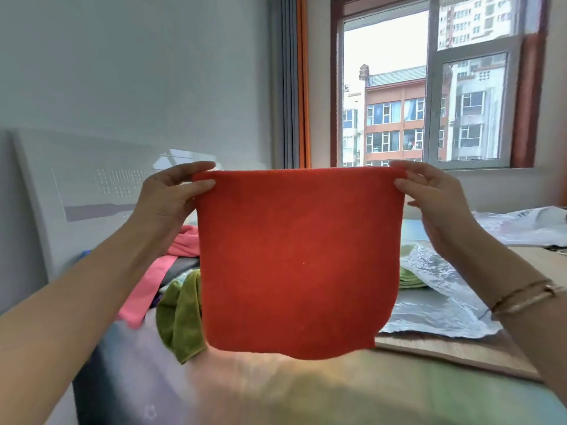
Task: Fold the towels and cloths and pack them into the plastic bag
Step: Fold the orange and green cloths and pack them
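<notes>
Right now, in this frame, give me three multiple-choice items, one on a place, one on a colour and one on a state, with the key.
1. Where does the green cloth lie?
A. left of the held cloth
B. inside the plastic bag
C. on the windowsill

2. What colour is the held cloth?
A. blue
B. orange-red
C. white

3. How is the cloth held?
A. crumpled in one fist
B. lying flat on the table
C. hung open by its top corners

Key: 1 A, it drapes beside the pink towel, left of the held cloth. 2 B, its whole face is orange-red. 3 C, the left hand and the right hand each pinch a top corner.
</notes>
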{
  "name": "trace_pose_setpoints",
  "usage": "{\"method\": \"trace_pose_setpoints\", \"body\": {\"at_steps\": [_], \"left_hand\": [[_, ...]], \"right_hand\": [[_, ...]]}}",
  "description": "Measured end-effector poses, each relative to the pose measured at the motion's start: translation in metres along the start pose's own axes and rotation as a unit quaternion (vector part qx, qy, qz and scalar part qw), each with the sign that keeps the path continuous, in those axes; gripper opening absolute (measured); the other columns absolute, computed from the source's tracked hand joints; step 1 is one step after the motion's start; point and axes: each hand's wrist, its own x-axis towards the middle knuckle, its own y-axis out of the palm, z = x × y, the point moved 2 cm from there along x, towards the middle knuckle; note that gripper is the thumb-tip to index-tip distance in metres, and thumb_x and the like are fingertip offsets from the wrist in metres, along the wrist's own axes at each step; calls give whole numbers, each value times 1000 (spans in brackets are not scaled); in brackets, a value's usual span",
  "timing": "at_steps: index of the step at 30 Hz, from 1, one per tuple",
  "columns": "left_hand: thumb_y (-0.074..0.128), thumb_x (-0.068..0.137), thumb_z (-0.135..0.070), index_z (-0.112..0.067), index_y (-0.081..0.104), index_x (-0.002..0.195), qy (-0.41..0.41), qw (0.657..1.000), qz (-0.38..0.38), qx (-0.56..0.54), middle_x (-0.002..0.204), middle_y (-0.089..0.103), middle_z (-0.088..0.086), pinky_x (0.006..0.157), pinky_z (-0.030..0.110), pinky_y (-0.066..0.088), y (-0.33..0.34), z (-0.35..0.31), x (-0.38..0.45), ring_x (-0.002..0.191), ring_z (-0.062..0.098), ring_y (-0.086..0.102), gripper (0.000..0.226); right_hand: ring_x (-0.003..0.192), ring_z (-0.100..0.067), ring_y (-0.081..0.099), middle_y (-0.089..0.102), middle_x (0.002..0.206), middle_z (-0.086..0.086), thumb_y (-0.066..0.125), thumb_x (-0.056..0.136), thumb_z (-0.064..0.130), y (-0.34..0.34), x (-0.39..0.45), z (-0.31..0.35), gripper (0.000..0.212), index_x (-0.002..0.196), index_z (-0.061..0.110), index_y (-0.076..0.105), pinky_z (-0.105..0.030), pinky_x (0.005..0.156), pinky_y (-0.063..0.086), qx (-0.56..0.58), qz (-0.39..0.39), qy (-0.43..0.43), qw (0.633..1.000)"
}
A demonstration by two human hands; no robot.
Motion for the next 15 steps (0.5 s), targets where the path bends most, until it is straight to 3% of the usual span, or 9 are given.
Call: {"method": "trace_pose_setpoints", "body": {"at_steps": [2, 5, 9, 15], "left_hand": [[66, 81, 6, -15, 71, 97, -6, 1000, -13, 22, 91, 66, 8, 75, 21, 55, 0, 9, 3, 77, 13, 63, 27], [69, 81, 2, -13, 69, 97, -26, 996, -26, 79, 90, 68, 7, 67, 18, 56, -4, 28, 8, 80, 15, 63, 22], [71, 81, -1, -7, 70, 101, -26, 976, 7, 218, 95, 68, 14, 83, 30, 53, -12, 55, 15, 85, 20, 63, 21], [75, 79, -5, -6, 71, 92, -13, 937, 10, 350, 86, 69, 15, 84, 40, 56, -18, 91, 20, 80, 24, 63, 13]], "right_hand": [[71, 9, 61, 71, 74, 17, 57, 88, -7, 2, 3, -2, 29, 95, 20, 67, -2, 63, 41, -8, -6, 3, 1000], [76, 2, 63, 70, 83, 6, 58, 87, -6, 6, 7, -17, 26, 93, 18, 68, -7, 70, 44, -9, -8, 29, 999], [77, -11, 60, 64, 83, 2, 60, 91, 6, 15, 7, -48, 15, 93, 18, 69, -22, 74, 49, -2, 13, 102, 995], [74, -13, 60, 65, 81, -3, 65, 90, 12, 20, 0, -94, 8, 84, 17, 67, -29, 77, 50, -49, -16, 133, 990]]}}
